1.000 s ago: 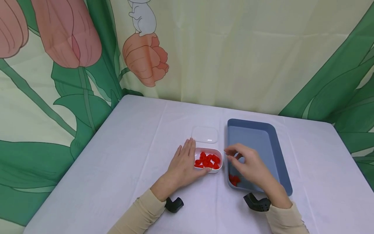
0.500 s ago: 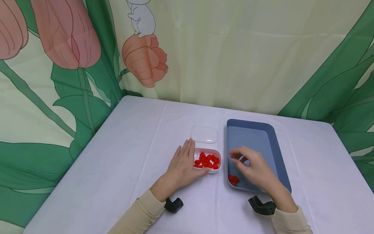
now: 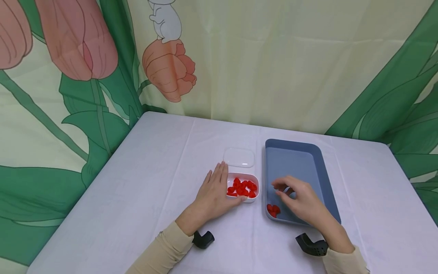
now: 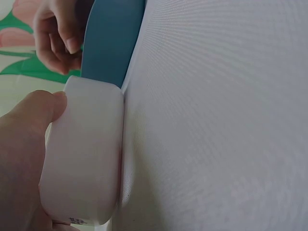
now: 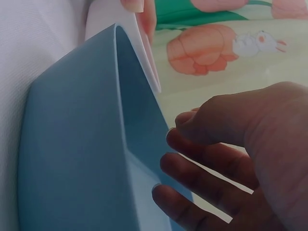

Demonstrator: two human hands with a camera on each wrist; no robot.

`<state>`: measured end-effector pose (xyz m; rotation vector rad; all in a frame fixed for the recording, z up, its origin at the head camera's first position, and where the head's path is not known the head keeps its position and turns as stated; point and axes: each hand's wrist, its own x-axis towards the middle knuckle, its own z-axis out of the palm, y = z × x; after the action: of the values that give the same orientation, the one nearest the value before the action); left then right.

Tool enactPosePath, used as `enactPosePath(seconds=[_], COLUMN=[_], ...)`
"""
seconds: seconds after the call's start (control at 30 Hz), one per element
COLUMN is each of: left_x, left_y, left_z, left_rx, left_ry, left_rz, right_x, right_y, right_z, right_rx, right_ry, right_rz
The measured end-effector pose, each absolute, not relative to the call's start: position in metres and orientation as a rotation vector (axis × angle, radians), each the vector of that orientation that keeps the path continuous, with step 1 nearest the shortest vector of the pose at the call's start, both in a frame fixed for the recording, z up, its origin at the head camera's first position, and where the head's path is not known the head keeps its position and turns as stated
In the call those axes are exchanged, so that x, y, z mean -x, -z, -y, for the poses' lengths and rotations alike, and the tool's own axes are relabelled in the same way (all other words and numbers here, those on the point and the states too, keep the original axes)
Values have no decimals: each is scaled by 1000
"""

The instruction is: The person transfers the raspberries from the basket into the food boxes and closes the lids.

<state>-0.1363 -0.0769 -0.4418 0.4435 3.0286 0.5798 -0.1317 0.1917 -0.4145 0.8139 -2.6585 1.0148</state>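
My left hand [image 3: 213,194] holds a small white box [image 3: 254,198], its fingers along the left side and its thumb on the near rim [image 4: 57,103]. Inside the box lie several small red pieces [image 3: 241,188]; their exact kind is too small to tell. Over the blue-grey tray [image 3: 291,161], to the right of the box, hovers my right hand [image 3: 301,198]. Its fingers are loosely bent, and the right wrist view shows nothing between thumb and fingertips [image 5: 175,139]. A few more red pieces [image 3: 273,210] sit in the tray's near left corner.
A clear lid [image 3: 238,157] lies flat behind the box. The tray's raised wall [image 5: 72,139] stands close to the box. White cloth [image 3: 154,163] covers the table, and a printed curtain [image 3: 267,68] hangs behind it.
My right hand has moved from beside the box's right edge rightward and slightly nearer, over the tray. The left hand, the box and the red pieces stay where they were.
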Motion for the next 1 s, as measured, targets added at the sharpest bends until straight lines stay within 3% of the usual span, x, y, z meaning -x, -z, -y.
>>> enactPosePath(seconds=[1.0], left_x=[137], left_y=[442], left_z=[77], left_rx=[-451], left_ry=[-578], left_rz=[-3024], right_x=[122], right_y=[425], right_z=[-205], right_rx=[-847], right_ry=[-1097], right_rz=[2741])
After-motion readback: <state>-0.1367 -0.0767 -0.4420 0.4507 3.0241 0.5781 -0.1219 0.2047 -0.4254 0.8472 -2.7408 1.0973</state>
